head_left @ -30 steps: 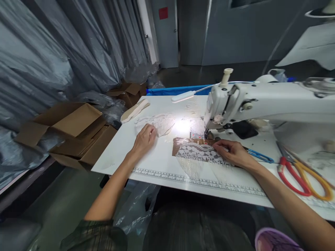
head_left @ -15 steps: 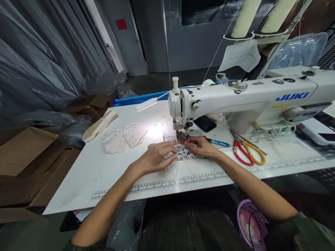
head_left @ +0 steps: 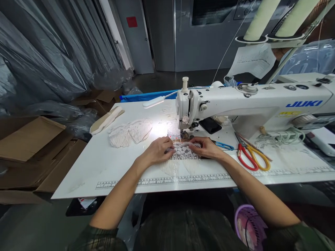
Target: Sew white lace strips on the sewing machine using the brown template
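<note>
White lace fabric point(head_left: 185, 152) lies just in front of the needle area of a white sewing machine point(head_left: 217, 104). My left hand point(head_left: 160, 150) pinches the lace at its left edge, fingers bent. On the other side, my right hand point(head_left: 205, 147) has its thumb and fingertips closed on the lace's right part. The upper edge of the lace is near the presser foot point(head_left: 182, 134); whether it is under the foot is too small to tell. Paler lace hangs toward the ruler strip point(head_left: 167, 180).
More lace pieces point(head_left: 130, 133) and a rolled cloth point(head_left: 107, 120) lie at left. Right of my hands are blue snips point(head_left: 224, 145), red-and-yellow scissors point(head_left: 253, 157) and a black phone point(head_left: 210, 125). Cardboard boxes point(head_left: 31, 139) stand beyond the table's left edge.
The view has shifted, so the scene sits farther right. My left fingers have drawn closer to the lace's upper edge, and the lace between my hands lies more spread out.
</note>
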`<action>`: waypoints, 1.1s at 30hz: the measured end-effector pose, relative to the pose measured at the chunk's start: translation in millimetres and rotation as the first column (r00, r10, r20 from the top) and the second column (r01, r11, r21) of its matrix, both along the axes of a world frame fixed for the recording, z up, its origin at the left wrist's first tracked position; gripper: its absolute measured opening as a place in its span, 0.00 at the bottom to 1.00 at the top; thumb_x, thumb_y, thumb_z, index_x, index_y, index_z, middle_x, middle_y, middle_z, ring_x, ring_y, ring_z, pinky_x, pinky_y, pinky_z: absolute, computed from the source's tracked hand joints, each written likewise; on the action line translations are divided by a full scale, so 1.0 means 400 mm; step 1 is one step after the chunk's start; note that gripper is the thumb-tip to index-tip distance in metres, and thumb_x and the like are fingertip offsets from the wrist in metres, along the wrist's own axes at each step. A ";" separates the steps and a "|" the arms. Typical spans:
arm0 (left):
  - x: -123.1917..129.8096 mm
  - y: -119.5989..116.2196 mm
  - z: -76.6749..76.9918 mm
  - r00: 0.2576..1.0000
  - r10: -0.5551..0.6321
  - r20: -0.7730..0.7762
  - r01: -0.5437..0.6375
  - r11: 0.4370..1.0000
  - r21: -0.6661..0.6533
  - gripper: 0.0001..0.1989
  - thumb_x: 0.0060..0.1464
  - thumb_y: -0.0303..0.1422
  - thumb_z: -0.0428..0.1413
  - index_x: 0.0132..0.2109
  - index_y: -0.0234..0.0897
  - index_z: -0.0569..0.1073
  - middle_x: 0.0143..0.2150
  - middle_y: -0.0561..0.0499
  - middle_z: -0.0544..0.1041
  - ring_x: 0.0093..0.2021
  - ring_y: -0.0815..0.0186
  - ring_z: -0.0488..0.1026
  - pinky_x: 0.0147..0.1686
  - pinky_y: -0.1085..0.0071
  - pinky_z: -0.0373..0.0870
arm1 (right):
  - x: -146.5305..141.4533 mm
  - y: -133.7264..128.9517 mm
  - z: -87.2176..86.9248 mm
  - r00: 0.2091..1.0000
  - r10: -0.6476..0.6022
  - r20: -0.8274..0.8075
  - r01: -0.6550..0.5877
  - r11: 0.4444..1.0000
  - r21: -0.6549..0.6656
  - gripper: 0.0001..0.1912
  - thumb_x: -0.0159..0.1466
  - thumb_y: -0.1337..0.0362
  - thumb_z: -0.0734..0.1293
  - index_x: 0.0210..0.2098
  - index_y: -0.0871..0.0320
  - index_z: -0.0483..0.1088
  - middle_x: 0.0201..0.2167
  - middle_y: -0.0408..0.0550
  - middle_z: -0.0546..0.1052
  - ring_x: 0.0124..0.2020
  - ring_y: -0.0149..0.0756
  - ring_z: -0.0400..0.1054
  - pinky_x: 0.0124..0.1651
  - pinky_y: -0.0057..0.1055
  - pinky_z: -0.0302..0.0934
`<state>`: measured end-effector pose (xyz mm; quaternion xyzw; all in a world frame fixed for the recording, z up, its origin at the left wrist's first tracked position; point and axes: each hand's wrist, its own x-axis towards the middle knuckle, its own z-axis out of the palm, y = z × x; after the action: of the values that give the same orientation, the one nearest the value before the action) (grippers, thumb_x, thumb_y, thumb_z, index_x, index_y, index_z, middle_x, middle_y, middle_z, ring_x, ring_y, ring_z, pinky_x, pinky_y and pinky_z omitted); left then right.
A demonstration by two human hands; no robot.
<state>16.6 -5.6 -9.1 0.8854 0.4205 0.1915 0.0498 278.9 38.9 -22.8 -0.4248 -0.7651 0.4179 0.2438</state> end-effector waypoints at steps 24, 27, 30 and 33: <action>0.011 -0.001 0.015 0.987 0.097 -0.127 -0.058 0.958 0.281 0.19 0.69 0.34 0.48 0.31 0.33 0.75 0.30 0.48 0.77 0.26 0.67 0.69 0.29 0.68 0.64 | 0.000 0.006 -0.008 0.987 -0.157 0.042 0.145 0.967 0.212 0.16 0.65 0.54 0.64 0.37 0.59 0.77 0.22 0.42 0.73 0.21 0.29 0.57 0.27 0.30 0.51; 0.011 -0.001 0.016 0.984 0.112 -0.136 -0.067 0.952 0.298 0.22 0.69 0.33 0.47 0.27 0.34 0.73 0.25 0.51 0.73 0.22 0.69 0.63 0.26 0.69 0.59 | -0.005 0.005 -0.015 0.984 -0.169 0.052 0.151 0.956 0.250 0.16 0.65 0.55 0.62 0.36 0.59 0.77 0.23 0.44 0.75 0.21 0.31 0.61 0.27 0.30 0.52; -0.002 0.005 0.007 0.984 0.125 -0.131 -0.077 0.944 0.320 0.21 0.68 0.34 0.48 0.26 0.34 0.72 0.23 0.52 0.71 0.21 0.70 0.61 0.25 0.70 0.57 | -0.010 0.002 -0.021 0.982 -0.172 0.079 0.138 0.936 0.324 0.15 0.66 0.54 0.63 0.38 0.57 0.77 0.25 0.45 0.77 0.24 0.34 0.66 0.30 0.31 0.55; -0.021 0.019 0.001 0.981 0.160 -0.106 -0.112 0.925 0.363 0.21 0.68 0.35 0.49 0.25 0.34 0.72 0.23 0.52 0.72 0.22 0.69 0.63 0.25 0.70 0.56 | -0.011 0.001 -0.030 0.978 -0.161 0.133 0.093 0.905 0.414 0.15 0.65 0.51 0.66 0.40 0.56 0.77 0.31 0.47 0.80 0.27 0.37 0.70 0.32 0.32 0.58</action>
<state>8.2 1.8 -8.8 0.8594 0.4417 0.2077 -0.1524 274.5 39.4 -34.7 -0.4470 -0.8231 0.1968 0.2898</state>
